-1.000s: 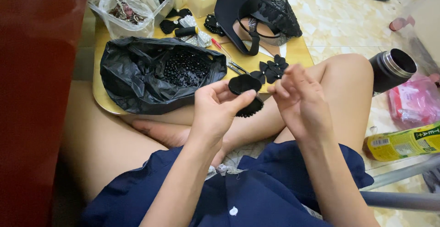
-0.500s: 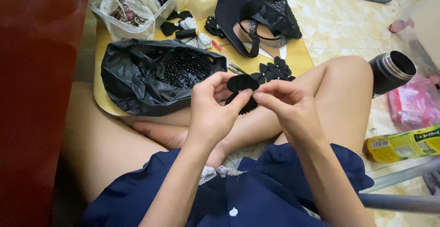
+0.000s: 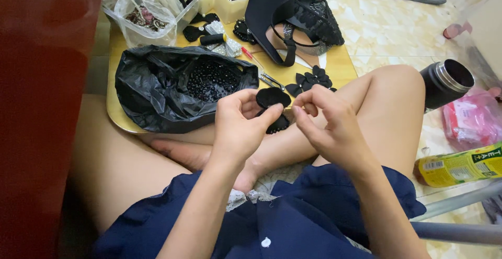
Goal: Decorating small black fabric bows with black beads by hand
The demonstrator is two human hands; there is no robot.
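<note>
Both hands meet over the lap: left hand (image 3: 241,120) pinches a black fabric patch (image 3: 272,97) upright, near the eyes. Right hand (image 3: 327,123) pinches shut beside it (contents too small to tell), bead bag (image 3: 180,84) close by

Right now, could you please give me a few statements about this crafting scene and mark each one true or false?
1. The left hand pinches a round black fabric piece. True.
2. The crumpled black plastic bag holds red beads. False: the beads in it are black.
3. The dark metal flask stands on the yellow wooden board. False: it stands on the tiled floor, right of the knee.
4. The right hand is close beside the fabric piece. True.
5. A yellow-labelled bottle lies on its side. True.
</note>
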